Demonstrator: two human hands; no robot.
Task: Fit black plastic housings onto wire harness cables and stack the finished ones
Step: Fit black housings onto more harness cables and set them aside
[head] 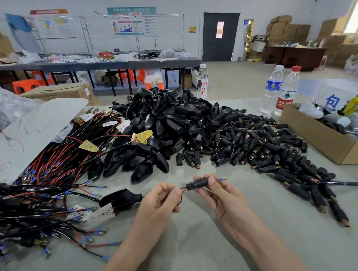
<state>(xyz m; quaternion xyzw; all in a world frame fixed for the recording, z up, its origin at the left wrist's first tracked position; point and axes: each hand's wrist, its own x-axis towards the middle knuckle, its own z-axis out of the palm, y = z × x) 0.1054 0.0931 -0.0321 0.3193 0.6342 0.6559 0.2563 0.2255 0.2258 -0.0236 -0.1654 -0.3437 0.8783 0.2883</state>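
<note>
I'm seeing a white wall (189,5) with posters, a dark door (220,36), long tables (94,65), orange stools (24,85), stacked cardboard boxes (282,30).

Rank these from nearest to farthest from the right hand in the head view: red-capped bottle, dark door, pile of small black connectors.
From the right hand:
1. pile of small black connectors, just beyond it, to the right.
2. red-capped bottle, at the table's far edge, right.
3. dark door, in the back wall.
</note>
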